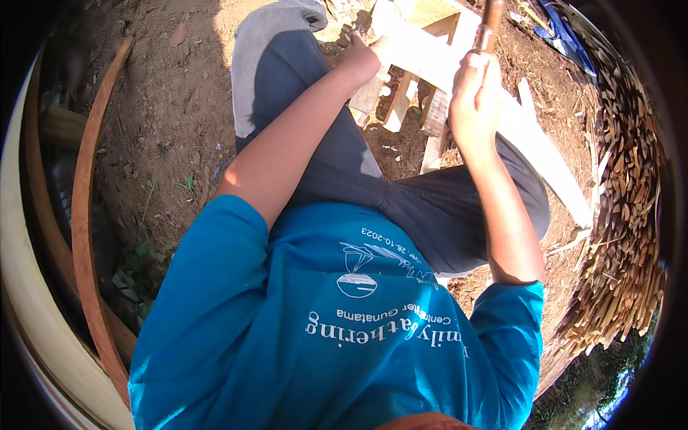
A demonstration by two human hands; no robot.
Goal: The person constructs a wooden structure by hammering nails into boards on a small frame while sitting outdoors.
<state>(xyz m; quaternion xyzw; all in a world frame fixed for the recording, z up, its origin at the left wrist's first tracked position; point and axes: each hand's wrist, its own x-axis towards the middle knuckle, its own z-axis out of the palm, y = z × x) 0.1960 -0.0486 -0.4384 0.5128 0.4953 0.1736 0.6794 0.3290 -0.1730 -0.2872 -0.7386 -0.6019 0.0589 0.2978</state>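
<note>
A pale wooden board (419, 46), washed out by sunlight, lies in front of me across a low wooden frame (403, 100). My left hand (363, 57) is closed at the board's left edge; glare hides part of its fingers. My right hand (475, 100) is wrapped round a tool with a brown wooden handle (491, 16) and a metal collar. That handle points up past the top of the head view, and the tool's working end cannot be made out. My legs in dark trousers (337, 154) are bent on either side of the frame.
A large stack of thin wooden sticks (620, 215) fills the right side. Curved wooden strips (84, 193) stand at the left. Bare soil (168, 93) with small weeds and chips surrounds me. A blue plastic sheet (562, 36) lies at the far right.
</note>
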